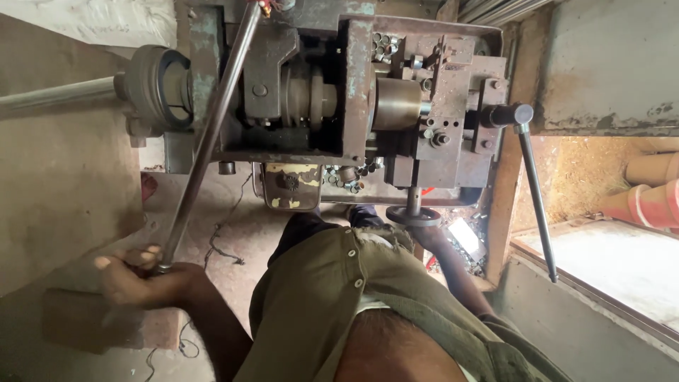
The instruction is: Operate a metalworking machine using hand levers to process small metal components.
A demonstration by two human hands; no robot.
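Filling the upper half of the view, well beyond both hands, the old metal machine (353, 92) is sitting there rusty, oily and flaked with green paint, looking far too heavy to shift. Running down from its top toward the person, the long steel lever bar (209, 134) is ending in the left hand (138, 279), which is wrapping its fingers fully closed around the bar's lower end. That bar is looking stiff, heavy and smooth, dull grey and round, probably a little greasy, so the low end, where the pull is strongest, is seeming the sensible place to grip it. The right hand (424, 230) is reaching forward beneath the machine's front, just below the small round handwheel (414, 214); whether it is gripping that wheel is not showing, since the shirt and wrist are hiding the fingers. Farther to the right of that hand, a thinner dark handle rod (536, 198) is hanging from a black knob. Small metal sleeves (346, 177) are lying heaped under the spindle.
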